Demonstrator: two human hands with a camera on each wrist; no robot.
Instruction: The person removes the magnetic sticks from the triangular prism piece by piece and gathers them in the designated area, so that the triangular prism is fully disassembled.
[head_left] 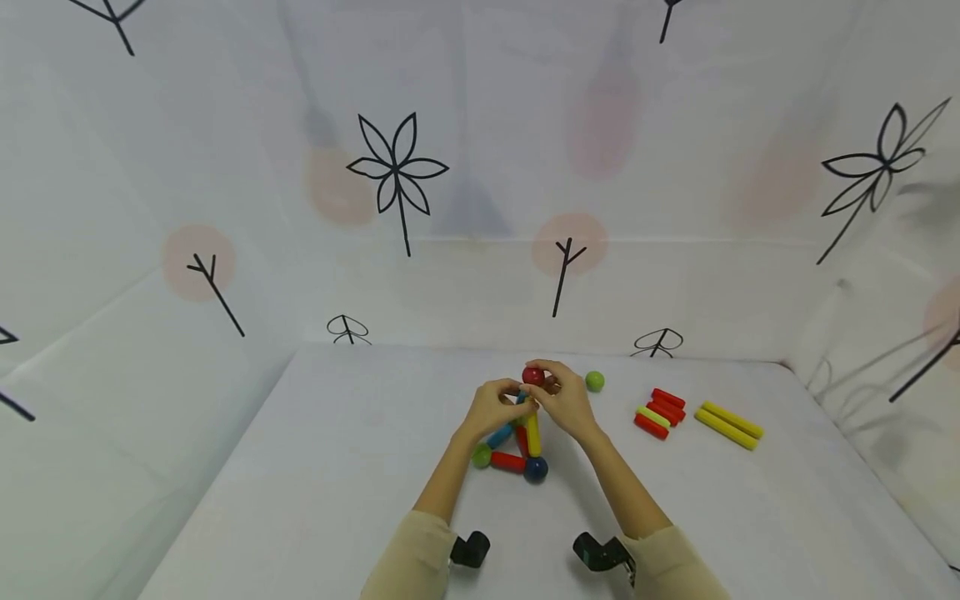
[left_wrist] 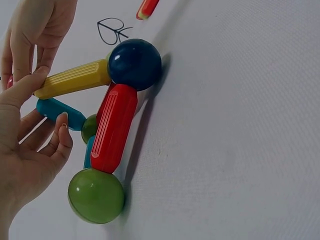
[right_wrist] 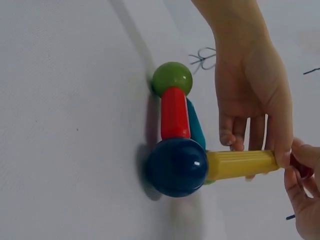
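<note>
A toy frame of ridged rods and shiny balls stands under both hands. Its base has a green ball (head_left: 482, 455), a navy ball (left_wrist: 135, 65), a red rod (left_wrist: 115, 129) between them, and another green ball (left_wrist: 89, 128) behind. A yellow rod (right_wrist: 242, 164) leans up from the navy ball, and a blue rod (left_wrist: 62, 113) rises from the rear green ball. My left hand (head_left: 495, 407) pinches the yellow rod's upper end, its fingers beside the blue rod. Just above, my right hand (head_left: 564, 398) holds a red ball (head_left: 533, 376) in its fingertips; whether it touches the rods is hidden.
A loose green ball (head_left: 595, 382) lies behind the right hand. Farther right are several short red rods (head_left: 665, 412) with a light green rod (head_left: 653, 417) among them, then two yellow rods (head_left: 729, 425). Patterned white cloth (head_left: 472, 283) stands behind the white table (head_left: 337, 483).
</note>
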